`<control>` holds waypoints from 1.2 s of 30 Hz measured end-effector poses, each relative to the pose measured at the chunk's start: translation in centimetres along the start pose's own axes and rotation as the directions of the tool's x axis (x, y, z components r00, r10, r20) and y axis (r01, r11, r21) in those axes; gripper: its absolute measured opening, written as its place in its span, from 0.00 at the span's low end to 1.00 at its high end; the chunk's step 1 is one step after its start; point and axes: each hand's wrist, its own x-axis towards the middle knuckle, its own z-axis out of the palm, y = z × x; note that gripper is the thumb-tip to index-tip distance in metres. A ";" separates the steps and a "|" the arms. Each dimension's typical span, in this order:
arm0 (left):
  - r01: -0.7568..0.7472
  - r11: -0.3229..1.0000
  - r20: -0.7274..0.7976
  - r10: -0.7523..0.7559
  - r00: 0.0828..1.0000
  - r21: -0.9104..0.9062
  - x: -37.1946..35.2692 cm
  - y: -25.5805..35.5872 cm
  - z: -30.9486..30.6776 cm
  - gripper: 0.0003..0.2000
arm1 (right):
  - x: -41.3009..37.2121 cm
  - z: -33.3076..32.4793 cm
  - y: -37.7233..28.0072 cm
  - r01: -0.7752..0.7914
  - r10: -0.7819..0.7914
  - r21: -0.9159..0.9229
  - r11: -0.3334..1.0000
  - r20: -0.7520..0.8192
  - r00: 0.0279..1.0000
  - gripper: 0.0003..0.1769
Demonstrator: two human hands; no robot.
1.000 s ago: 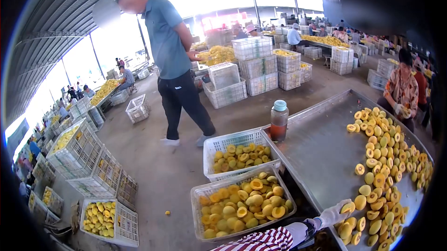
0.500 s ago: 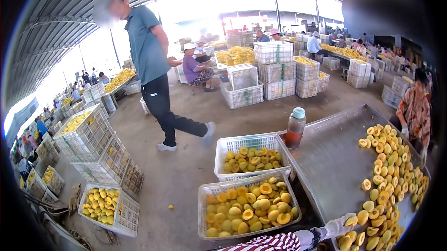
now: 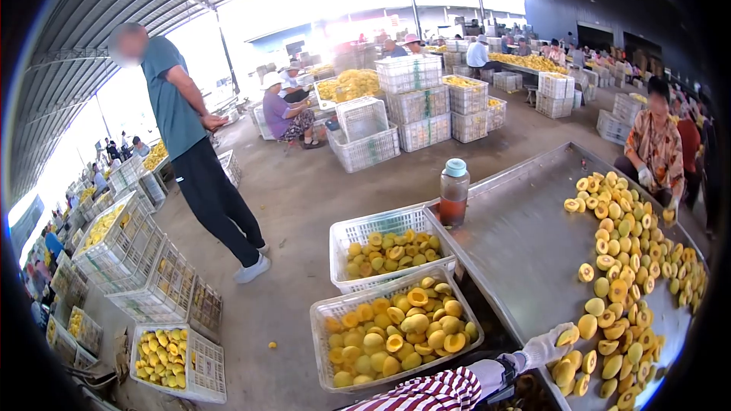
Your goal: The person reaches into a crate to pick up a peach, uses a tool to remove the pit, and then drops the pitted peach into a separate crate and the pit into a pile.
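My left hand [image 3: 547, 345], in a white glove below a red-and-white striped sleeve, reaches over the near edge of the metal table [image 3: 510, 259]. Its fingers are closed on a halved yellow fruit [image 3: 567, 335], cut side partly showing. Right beside it lies a heap of halved yellow fruit [image 3: 620, 289], spread along the table's right side. My right hand is not in view. Left of the table stand two white crates of fruit halves, the nearer one [image 3: 487, 337] just left of my forearm and the other [image 3: 340, 259] behind it.
A bottle of reddish liquid [image 3: 454, 194] stands at the table's left edge. Across the table sits a co-worker [image 3: 659, 140] with gloved hands. A person in a teal shirt [image 3: 175, 91] stands at the left, near stacked crates [image 3: 156, 266]. More crates and people fill the background.
The view has turned to the right. The person in teal has stepped from mid-stride to feet together. My left hand still holds the fruit half, now tilted more upright.
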 end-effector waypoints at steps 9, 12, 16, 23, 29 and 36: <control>0.046 0.998 0.001 -0.046 0.999 0.030 -0.3 1.4 -0.6 0.32 | -0.4 0.3 0.6 0.074 -0.067 0.086 0.993 -0.081 0.994 0.06; 0.122 0.987 0.011 -0.124 0.992 0.108 0.3 1.1 -0.7 0.32 | -1.0 0.2 0.1 0.023 -0.011 0.108 0.994 -0.105 0.994 0.06; 0.095 0.994 0.075 -0.099 0.992 0.055 0.7 0.2 -0.8 0.34 | -1.8 -0.2 0.1 0.037 -0.020 0.141 0.989 -0.126 0.992 0.04; 0.033 0.877 0.082 0.007 0.997 -0.480 6.6 -0.1 -5.5 0.29 | -3.4 -0.5 -1.4 0.044 -0.015 0.160 0.986 -0.175 0.984 0.03; -0.149 0.895 -0.338 -0.002 0.941 -0.421 7.3 16.7 -18.0 0.29 | -4.7 -0.9 -0.8 -0.010 0.045 0.214 0.977 -0.157 0.987 0.05; 0.228 0.963 0.087 -0.242 0.966 0.144 3.7 4.3 -17.3 0.32 | -3.2 -0.2 -2.0 -0.025 0.035 0.088 0.996 -0.117 0.993 0.02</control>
